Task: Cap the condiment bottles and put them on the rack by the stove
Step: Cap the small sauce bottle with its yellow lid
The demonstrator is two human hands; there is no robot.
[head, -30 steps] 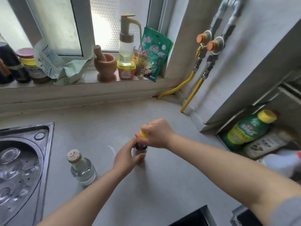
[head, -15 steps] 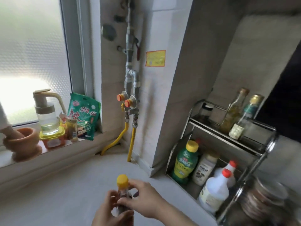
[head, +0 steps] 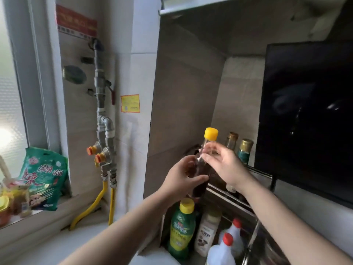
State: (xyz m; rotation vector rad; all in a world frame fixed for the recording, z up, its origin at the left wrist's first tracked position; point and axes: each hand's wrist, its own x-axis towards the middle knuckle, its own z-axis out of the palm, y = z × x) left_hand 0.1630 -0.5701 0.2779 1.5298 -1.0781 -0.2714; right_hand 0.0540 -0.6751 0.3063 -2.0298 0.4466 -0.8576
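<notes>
Worktop: the pale grey worktop [head: 57, 251] is at the bottom, closest to me.
Low shelf: a green plastic bottle with a yellow cap [head: 181, 228], a white bottle with a brown picture label [head: 206, 234] and two white jugs with red caps [head: 223, 249] stand on the bottom shelf of the shiny metal rack [head: 229, 196].
My left hand: my left hand [head: 181, 178] has its grip round the lower part of the tall glass bottle with dark sauce and a yellow cap [head: 205, 161]. My thumb lies across the front of it.
My right hand: my right hand [head: 223, 165] has a light grip on the clear neck of the same bottle, with my fingertips [head: 203, 156] pinching it just under the cap.
Sauce bottle: it is up in the air in both my hands, nearly upright, in front of the top shelf of the rack. Its cap is on.
Top shelf: two glass bottles with gold caps [head: 238, 148] stand there, partly hidden by my right hand.
Left side: a green snack bag with red writing [head: 42, 178] leans on the window sill [head: 28, 217]. Grey pipes with orange knobs [head: 101, 150] run down the wall, and two yellow hoses [head: 107, 203] hang below them.
Far right: a big shiny black panel [head: 309, 111] hangs on the wall behind the rack.
</notes>
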